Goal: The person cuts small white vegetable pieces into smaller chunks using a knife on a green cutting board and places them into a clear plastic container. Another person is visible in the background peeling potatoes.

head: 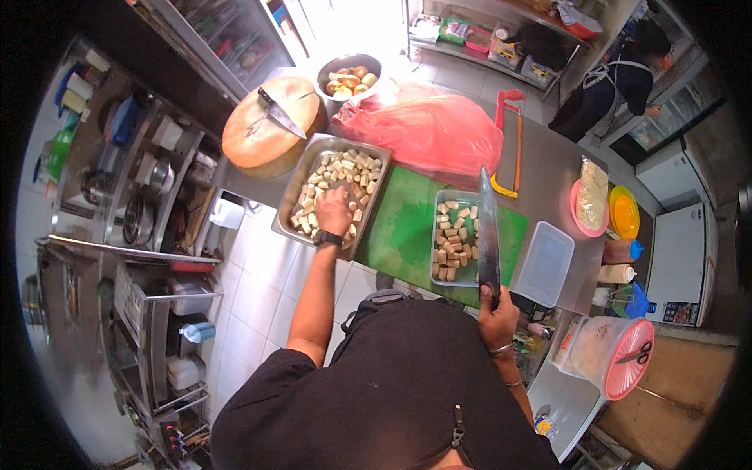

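Note:
My left hand (pixel 333 211) reaches down into a steel tray (pixel 385 167) among short, pale cylindrical food pieces (pixel 349 167). Its fingertips are partly hidden, so a grasp cannot be made out. In my right hand (pixel 498 317) is the handle of a large knife (pixel 489 229), its blade pointing away from me. Beneath the blade, a clear plastic container (pixel 437 202) holds more cut pieces (pixel 451 247), some hidden by the knife. That container stands on a green cutting board (pixel 399 217), to the right of the tray.
A round wooden block (pixel 252 129) carries another knife (pixel 285 119). Beyond are a bowl of onions (pixel 379 69), a red plastic bag (pixel 435 132) and a hacksaw (pixel 519 147). A translucent lid (pixel 545 264) lies right of the board. Another person (pixel 611 88) stands at the far right.

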